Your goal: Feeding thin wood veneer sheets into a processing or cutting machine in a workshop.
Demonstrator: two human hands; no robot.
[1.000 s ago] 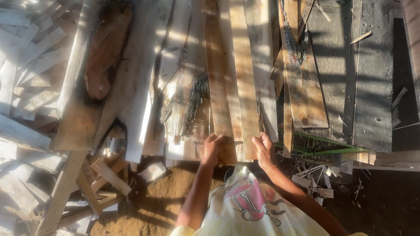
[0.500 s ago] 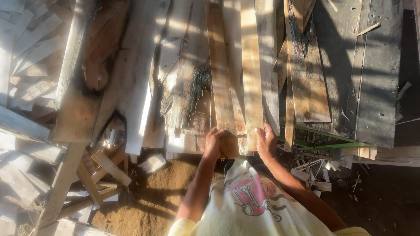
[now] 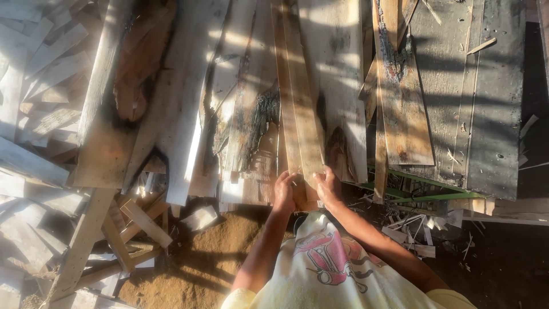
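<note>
Your left hand (image 3: pixel 284 191) and right hand (image 3: pixel 327 186) clasp the narrow plank's (image 3: pixel 297 109) near end at centre; grip evenly, slide it straight.

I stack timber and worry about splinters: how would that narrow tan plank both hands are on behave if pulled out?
The narrow plank looks thin and long, so probably light and slightly bendy. Its rough-sawn edges may splinter. Lying among other boards, it likely drags rather than slides.

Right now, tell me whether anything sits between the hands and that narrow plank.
Nothing visible does. The left hand and the right hand are already on the near end of the narrow plank, one at each side. The plank lies on top of the wider grey boards, and nothing lies across it.
</note>
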